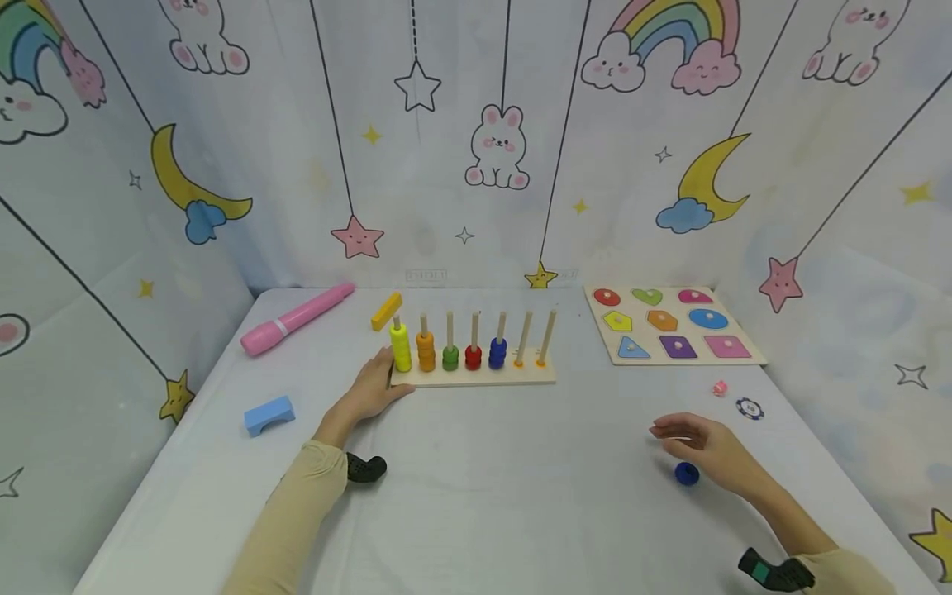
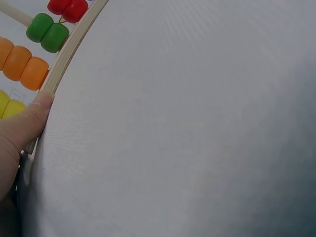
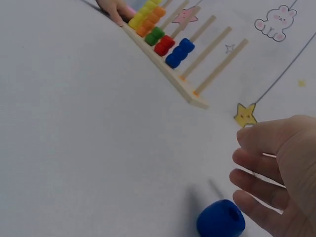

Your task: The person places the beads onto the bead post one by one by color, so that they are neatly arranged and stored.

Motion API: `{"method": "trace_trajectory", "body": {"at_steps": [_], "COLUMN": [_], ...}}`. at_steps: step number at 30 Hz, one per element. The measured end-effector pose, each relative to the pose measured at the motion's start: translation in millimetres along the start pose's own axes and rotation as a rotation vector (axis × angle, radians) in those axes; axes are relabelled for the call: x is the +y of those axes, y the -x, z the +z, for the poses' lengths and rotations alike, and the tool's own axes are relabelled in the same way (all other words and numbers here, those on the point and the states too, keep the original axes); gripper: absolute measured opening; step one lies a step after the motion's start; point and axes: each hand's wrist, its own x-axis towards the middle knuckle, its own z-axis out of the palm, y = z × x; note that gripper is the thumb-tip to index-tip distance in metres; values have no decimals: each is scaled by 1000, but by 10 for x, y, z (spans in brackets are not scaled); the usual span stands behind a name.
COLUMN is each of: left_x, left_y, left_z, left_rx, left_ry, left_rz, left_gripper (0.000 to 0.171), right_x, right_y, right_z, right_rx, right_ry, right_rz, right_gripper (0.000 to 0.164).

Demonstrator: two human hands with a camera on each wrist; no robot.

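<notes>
A wooden counting rack (image 1: pixel 476 378) with upright pegs stands at the table's middle back. Yellow, orange, green, red and blue beads (image 1: pixel 497 354) are stacked on its pegs; the two right pegs (image 1: pixel 546 339) are bare. My left hand (image 1: pixel 369 388) holds the rack's left end, its thumb (image 2: pixel 38 111) along the front edge. At the right, my right hand (image 1: pixel 702 446) hovers with loosely bent fingers and nothing between them. A loose blue bead (image 1: pixel 687 473) lies on the table just below that hand, its hole showing in the right wrist view (image 3: pixel 220 219).
A shape puzzle board (image 1: pixel 617 354) lies at the back right, with a small pink piece (image 1: pixel 719 388) and a poker chip (image 1: pixel 749 408) in front. On the left are a pink stick-like toy (image 1: pixel 297 319), a yellow block (image 1: pixel 386 311) and a blue arch block (image 1: pixel 269 415).
</notes>
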Motion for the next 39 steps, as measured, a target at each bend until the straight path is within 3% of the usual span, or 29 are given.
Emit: {"method": "trace_trajectory", "body": {"at_steps": [5,11,23,26,31,39], "left_x": [5,3,-7,-4,7,2], "left_y": [22,18,18,17,15,22], "left_z": [0,-3,2,-4,-15,-5], "left_rx": [-4,-5,-6,-2,-5,-5], "left_ry": [-5,-11,-15,-18,-13,-12], "left_rz": [7,-1,-10,-7,-4,-9], "left_gripper": [83,84,85,85,84,84], "right_x": [11,-6,-13,1,-13,-229], "right_y": [199,370,561,543,430,-54], "right_z": [34,73,98,100,107,144], "right_rx": [-7,-8,141,149,150,172], "right_ry": [-37,-19,223,248,188,75], "right_rz": [53,29,131,122,75,-128], "right_gripper": [33,37,34,33,32,32]}}
